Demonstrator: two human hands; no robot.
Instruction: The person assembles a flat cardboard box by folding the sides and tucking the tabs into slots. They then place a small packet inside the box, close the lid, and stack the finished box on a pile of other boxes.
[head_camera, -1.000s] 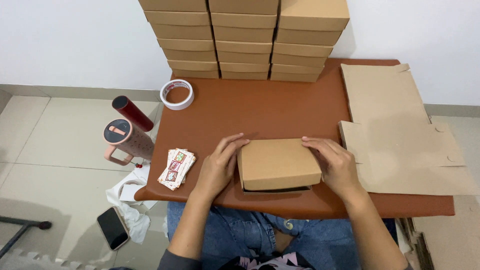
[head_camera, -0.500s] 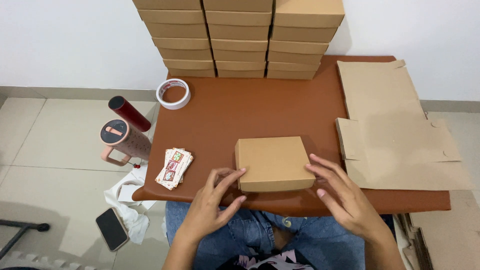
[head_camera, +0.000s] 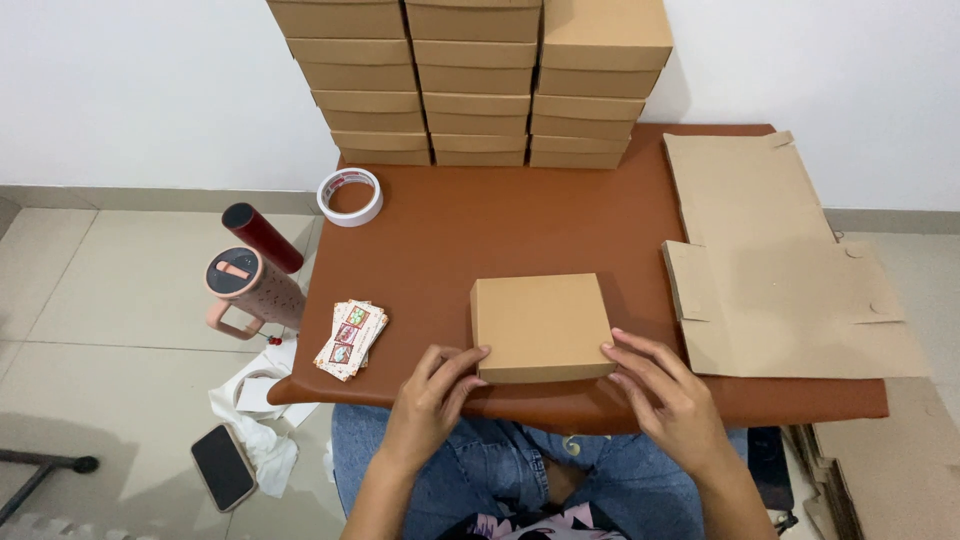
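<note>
A small brown box (head_camera: 542, 326), lid shut, sits near the front edge of the brown table (head_camera: 480, 230), abt in the middle. The left hand (head_camera: 432, 398) is at the box's front-left corner, fingers bent & just touching the side. The right hand (head_camera: 668, 392) is at the front-right corner, fingers spread & open, tips on the side. Neither hand wraps the box; it rests flat on the table.

Flat cardboard sheets (head_camera: 780, 270) cover the right part of the table, just beside the box w/ a thin gap. Stacks of shut boxes (head_camera: 470, 85) stand along the back edge by the wall. A tape roll (head_camera: 350, 196) sits at the back-left corner. A pile of small cards (head_camera: 351, 338) hangs a bit over the left edge. Bare table lies btw the box & the stacks.
</note>
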